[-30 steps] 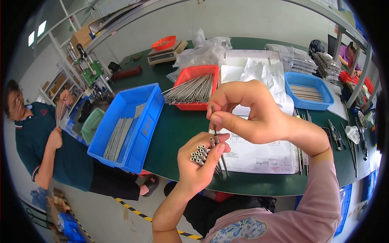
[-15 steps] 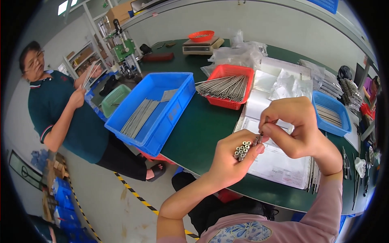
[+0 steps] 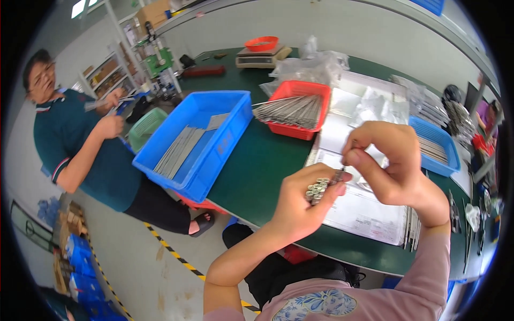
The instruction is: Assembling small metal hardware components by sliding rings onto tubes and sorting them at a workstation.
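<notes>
My left hand [image 3: 294, 203] is closed around a bundle of slim metal tubes [image 3: 317, 190], whose round silver ends poke out beside the thumb. Between its thumb and fingertips one more metal piece sticks out toward my right hand [image 3: 390, 168]. That right hand is pinched, thumb against forefinger, just above and right of the left fingertips. A thin dark piece shows below its pinch; what it is I cannot make out. Under both hands lie printed drawing sheets [image 3: 364, 214] on the green table [image 3: 241, 176].
Left of my hands stands a blue bin [image 3: 214, 152] holding thin rods. A red basket [image 3: 292, 130] of metal rods sits beyond, near plastic bags and a scale [image 3: 262, 58]. At right are a light-blue basket [image 3: 436, 165] and hand tools. A co-worker [image 3: 85, 155] stands at left holding rods.
My right hand's pinch has drawn slightly away from the left fingertips. At left, the co-worker's rods have tipped from upright to nearly level. The whole view has shifted slightly.
</notes>
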